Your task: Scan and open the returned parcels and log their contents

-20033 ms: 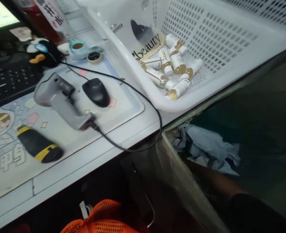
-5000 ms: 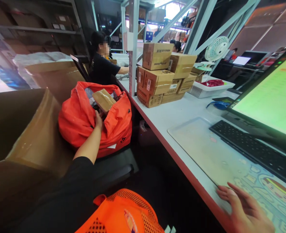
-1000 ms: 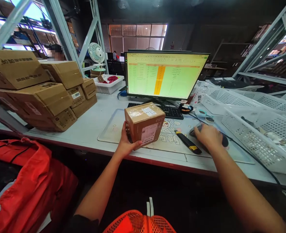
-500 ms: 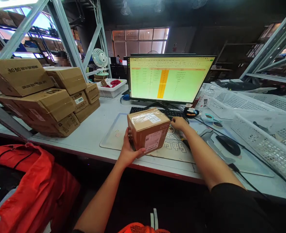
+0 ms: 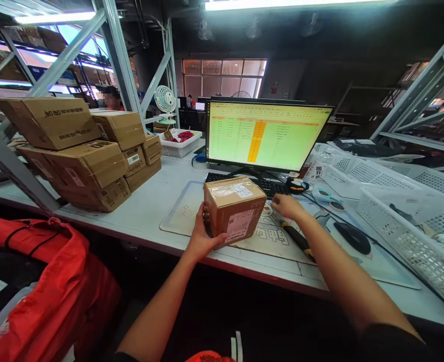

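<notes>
Before the monitor (image 5: pixel 231 133), the left hand (image 5: pixel 203 237) clasps the box (image 5: pixel 235 208) between itself and the right hand (image 5: pixel 287 206), whose grip is unclear.

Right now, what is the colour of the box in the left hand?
Brown box; the head view shows it.

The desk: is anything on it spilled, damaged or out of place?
Nothing looks spilled or damaged; the carton in the left hand seems intact. Only the cutter might count as untidy: it lies slanted on the desk mat, partly hidden by the right forearm.
</notes>
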